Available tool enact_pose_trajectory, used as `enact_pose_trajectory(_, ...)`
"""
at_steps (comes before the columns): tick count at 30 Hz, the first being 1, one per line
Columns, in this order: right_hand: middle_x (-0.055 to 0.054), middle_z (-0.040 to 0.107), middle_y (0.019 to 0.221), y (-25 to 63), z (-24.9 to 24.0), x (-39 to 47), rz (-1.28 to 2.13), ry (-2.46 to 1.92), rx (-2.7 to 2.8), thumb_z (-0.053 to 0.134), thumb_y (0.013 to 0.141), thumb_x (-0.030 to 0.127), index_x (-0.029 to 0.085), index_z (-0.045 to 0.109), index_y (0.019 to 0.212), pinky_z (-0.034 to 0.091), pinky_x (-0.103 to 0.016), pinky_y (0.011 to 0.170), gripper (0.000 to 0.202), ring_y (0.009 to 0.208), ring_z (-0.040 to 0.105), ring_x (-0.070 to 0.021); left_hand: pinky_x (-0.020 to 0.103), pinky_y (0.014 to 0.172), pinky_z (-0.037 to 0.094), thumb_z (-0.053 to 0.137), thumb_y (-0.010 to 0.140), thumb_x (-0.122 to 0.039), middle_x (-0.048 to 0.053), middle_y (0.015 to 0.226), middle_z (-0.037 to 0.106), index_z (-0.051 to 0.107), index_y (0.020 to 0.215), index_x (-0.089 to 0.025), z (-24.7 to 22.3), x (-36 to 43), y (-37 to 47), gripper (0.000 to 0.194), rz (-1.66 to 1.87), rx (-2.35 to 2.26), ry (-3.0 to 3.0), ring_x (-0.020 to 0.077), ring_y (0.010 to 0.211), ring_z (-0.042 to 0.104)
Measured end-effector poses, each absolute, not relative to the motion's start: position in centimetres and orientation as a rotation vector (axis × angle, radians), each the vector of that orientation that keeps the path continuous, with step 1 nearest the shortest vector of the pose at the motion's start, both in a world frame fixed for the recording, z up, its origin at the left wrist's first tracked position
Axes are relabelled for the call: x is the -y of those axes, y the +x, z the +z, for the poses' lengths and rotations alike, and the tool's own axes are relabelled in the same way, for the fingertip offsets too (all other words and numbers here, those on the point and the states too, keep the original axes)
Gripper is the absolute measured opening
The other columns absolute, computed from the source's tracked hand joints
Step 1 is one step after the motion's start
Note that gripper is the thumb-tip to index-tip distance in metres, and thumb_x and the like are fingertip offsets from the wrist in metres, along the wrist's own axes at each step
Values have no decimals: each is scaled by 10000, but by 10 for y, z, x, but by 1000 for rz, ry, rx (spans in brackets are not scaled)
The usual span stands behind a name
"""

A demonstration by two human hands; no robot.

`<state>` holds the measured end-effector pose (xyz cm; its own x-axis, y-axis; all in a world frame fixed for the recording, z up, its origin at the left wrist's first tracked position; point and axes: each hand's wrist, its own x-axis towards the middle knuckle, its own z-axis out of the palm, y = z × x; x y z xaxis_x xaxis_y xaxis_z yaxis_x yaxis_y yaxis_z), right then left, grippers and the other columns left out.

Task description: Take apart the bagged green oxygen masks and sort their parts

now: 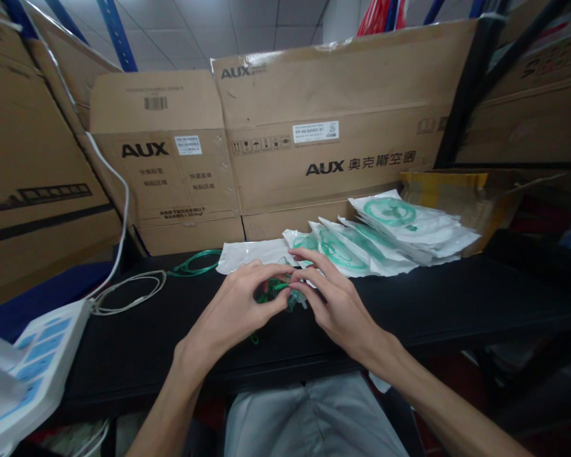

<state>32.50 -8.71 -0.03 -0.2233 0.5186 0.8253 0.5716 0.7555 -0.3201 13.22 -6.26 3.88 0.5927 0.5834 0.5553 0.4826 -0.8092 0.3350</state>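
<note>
In front of me, over the black table, my left hand is closed, thumb and fingertips pinching a bright green strap on a small translucent green plastic mask. My right hand meets it from the other side, its thumb and index finger closed on the same piece while the other fingers arch above. The fingers cover much of the mask, so its full shape is hidden. A thin green loop hangs below my left hand. Just behind the hands lies a flat white pouch, and green tubing emerges to its left.
White pouches with coiled green tubing lie overlapped at the back right. Large cardboard boxes wall off the rear. A white device with blue panels stands at the left, near a coiled pale cable. The black table has its front edge near my lap.
</note>
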Motion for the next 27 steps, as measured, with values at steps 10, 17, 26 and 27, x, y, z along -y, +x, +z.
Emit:
enact_pose_trajectory(10, -183, 541, 1377, 341, 6, 87, -417, -936, 1985, 454, 967, 62, 189, 537, 1028, 497, -476, 996, 163, 1257, 555, -281, 299, 809, 426, 659, 894, -246, -16, 943, 692, 693, 1053, -268, 39, 63, 128, 164, 1042, -957, 2710, 165, 819, 582)
enact_pose_trajectory(17, -193, 559, 1342, 350, 10, 83, -506, -987, 1975, 450, 952, 50, 181, 533, 995, 499, -465, 969, 161, 1232, 574, -297, 295, 831, 425, 661, 887, -259, -24, 972, 706, 686, 1032, -265, 40, 57, 122, 148, 1076, -1022, 2727, 169, 855, 596)
enact_pose_trajectory(26, -176, 563, 1317, 360, 12, 80, -577, -1066, 1953, 464, 964, 83, 190, 513, 1007, 504, -451, 948, 126, 1181, 590, -295, 271, 783, 425, 663, 887, -276, -25, 968, 698, 690, 1036, -263, 44, 53, 112, 152, 1050, -1063, 2669, 151, 814, 578)
enact_pose_trajectory(27, -173, 563, 1315, 360, 12, 81, -579, -1068, 1953, 462, 963, 82, 193, 510, 1006, 506, -452, 943, 128, 1169, 593, -293, 269, 777, 427, 661, 885, -267, -22, 965, 697, 689, 1035, -258, 44, 53, 112, 153, 1042, -1050, 2659, 150, 809, 579)
